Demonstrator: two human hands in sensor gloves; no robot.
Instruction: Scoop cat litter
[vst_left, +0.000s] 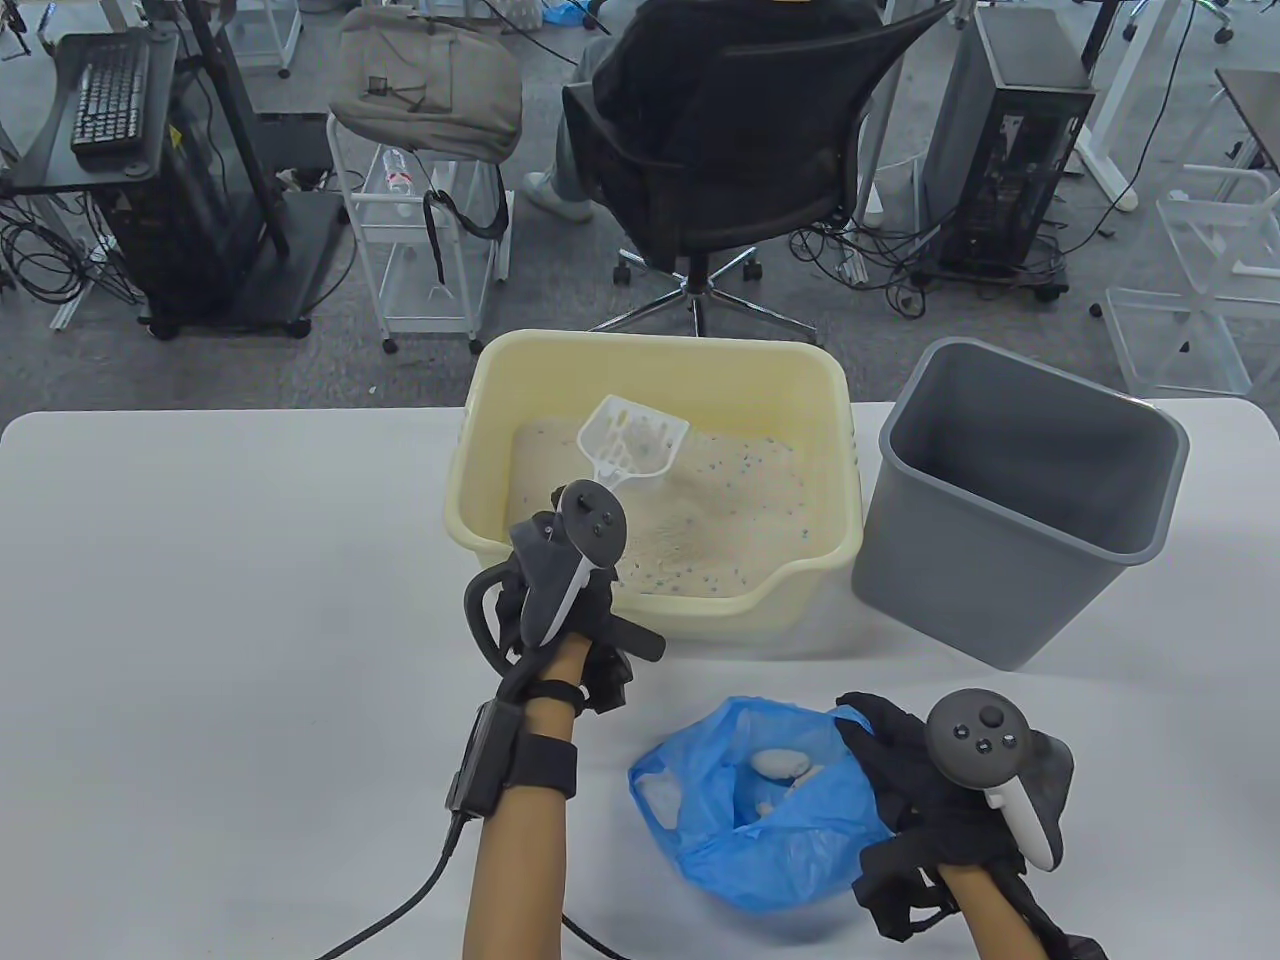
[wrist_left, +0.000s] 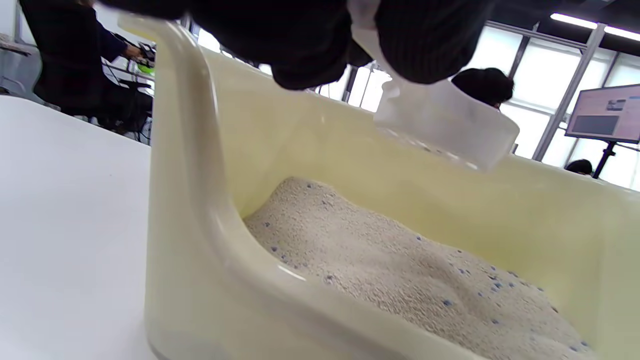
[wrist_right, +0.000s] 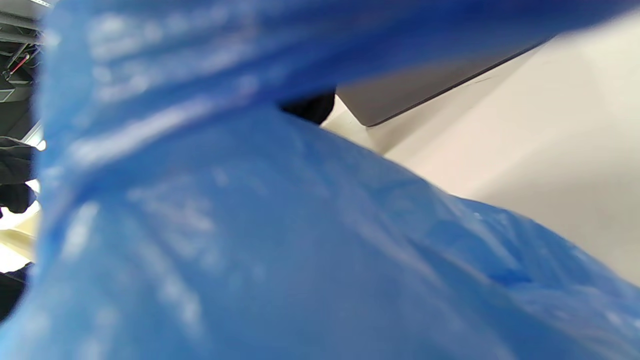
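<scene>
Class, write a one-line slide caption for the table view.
Left hand holds a white scoop over the litter in the cream tray; right hand holds a blue bag open beside a grey bin.

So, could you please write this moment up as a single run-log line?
left hand: holds scoop above litter in litter box | right hand: holds blue bag open, clumps inside | grey bin: right of box
</scene>
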